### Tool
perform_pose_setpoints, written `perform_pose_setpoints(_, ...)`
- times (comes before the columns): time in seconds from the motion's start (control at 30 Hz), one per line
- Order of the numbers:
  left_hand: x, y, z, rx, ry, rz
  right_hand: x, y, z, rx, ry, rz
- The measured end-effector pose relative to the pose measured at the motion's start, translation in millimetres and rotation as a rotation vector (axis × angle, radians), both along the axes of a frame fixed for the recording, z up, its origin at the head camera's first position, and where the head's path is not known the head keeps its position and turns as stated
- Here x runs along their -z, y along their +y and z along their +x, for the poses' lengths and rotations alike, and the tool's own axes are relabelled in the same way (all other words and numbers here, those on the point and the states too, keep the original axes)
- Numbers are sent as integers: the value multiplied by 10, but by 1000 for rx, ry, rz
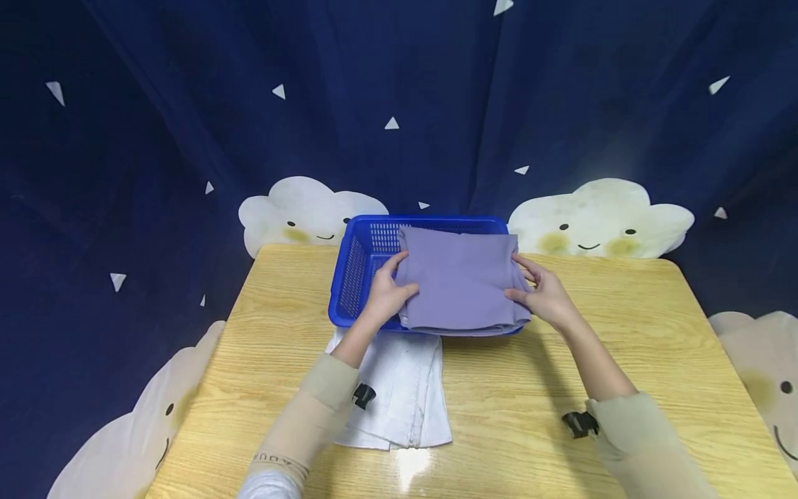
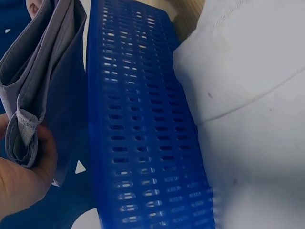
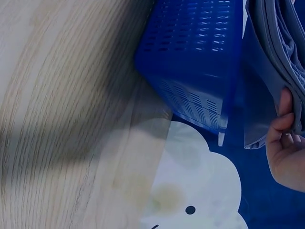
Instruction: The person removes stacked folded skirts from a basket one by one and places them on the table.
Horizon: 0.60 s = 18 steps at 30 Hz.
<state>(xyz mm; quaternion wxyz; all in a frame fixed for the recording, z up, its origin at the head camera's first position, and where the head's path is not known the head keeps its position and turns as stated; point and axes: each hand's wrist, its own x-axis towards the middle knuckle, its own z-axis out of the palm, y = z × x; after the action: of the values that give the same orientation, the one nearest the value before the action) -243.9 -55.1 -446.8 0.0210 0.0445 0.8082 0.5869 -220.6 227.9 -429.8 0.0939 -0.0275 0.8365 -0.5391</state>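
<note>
A folded lavender garment (image 1: 461, 281) is held level above a blue plastic basket (image 1: 337, 294), covering its middle and right part. My left hand (image 1: 388, 291) grips the garment's left edge, thumb on top. On the opposite edge, my right hand (image 1: 545, 294) pinches the cloth between thumb and fingers. Several stacked layers show at the fold in the left wrist view, where the fingers curl round the garment (image 2: 66, 105). From the right wrist, the garment (image 3: 267, 90) appears raised above the basket's rim. Its exact kind cannot be told.
A folded white garment (image 1: 405, 395) with visible seams lies on the wooden table (image 1: 499, 430), in front of the basket and partly under my left forearm. Behind the table hangs a dark blue curtain (image 1: 399, 166) with cloud faces and white triangles.
</note>
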Motion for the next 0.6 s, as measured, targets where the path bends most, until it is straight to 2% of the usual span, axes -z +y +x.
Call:
perform_pose_setpoints(0.33,-73,82,78,1,-4,14,-88,86,80,6,6,82)
perform_pose_setpoints(0.6,-83,170,148,19,31,41,-148,186,175,11,7,78)
